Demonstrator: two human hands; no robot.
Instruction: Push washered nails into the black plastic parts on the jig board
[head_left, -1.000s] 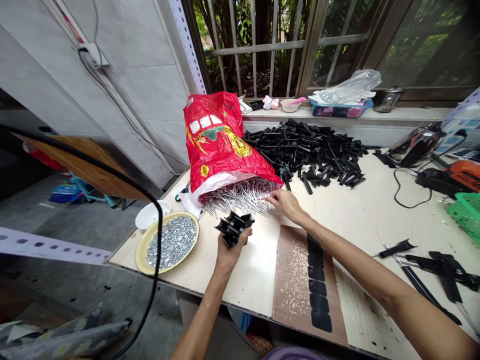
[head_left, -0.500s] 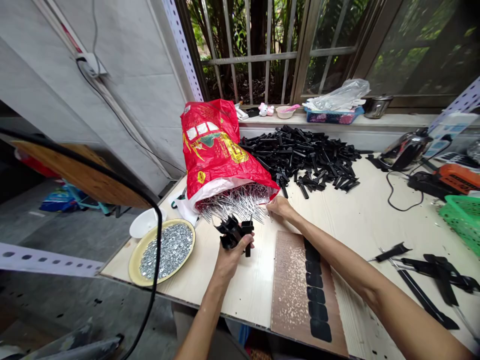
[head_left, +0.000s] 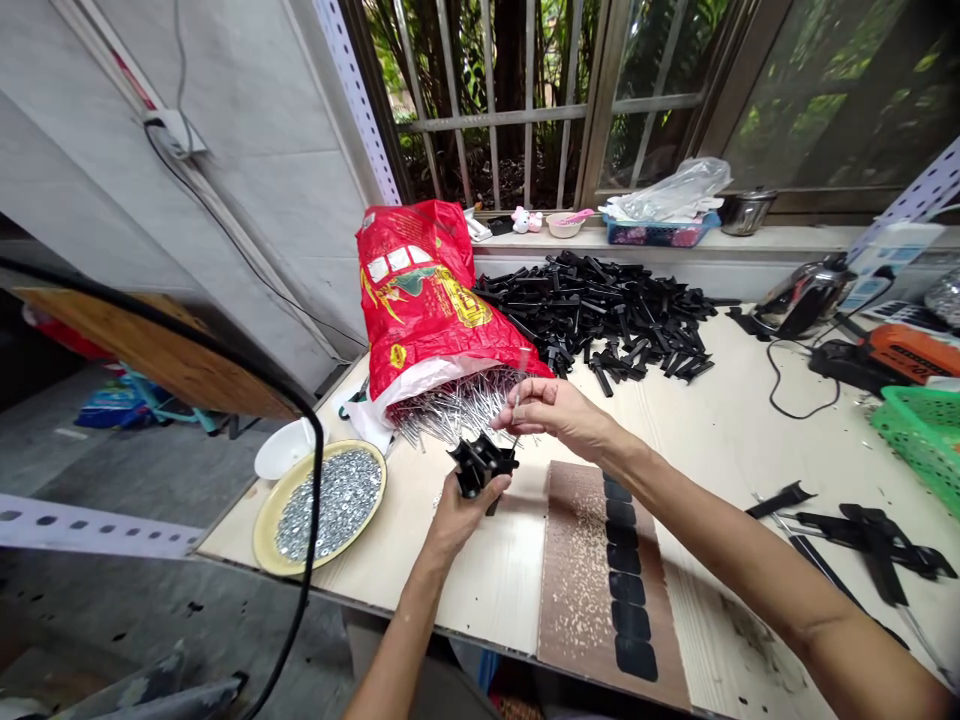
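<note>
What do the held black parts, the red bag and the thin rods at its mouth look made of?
Black parts: probably moulded plastic, smooth with slight sheen. Red bag: likely plastic, perhaps woven, given glossy creases. Thin rods: apparently bare metal, from their silvery glint.

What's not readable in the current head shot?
Head view:
Metal pin in right hand: blurred; lower tip's contact unclear.
Black parts in left hand: count hidden by overlap and grip.
Red bag: wall hides deeper contents.
Green basket: cut off by right edge.
Small metal pieces: too tiny to count.
</note>
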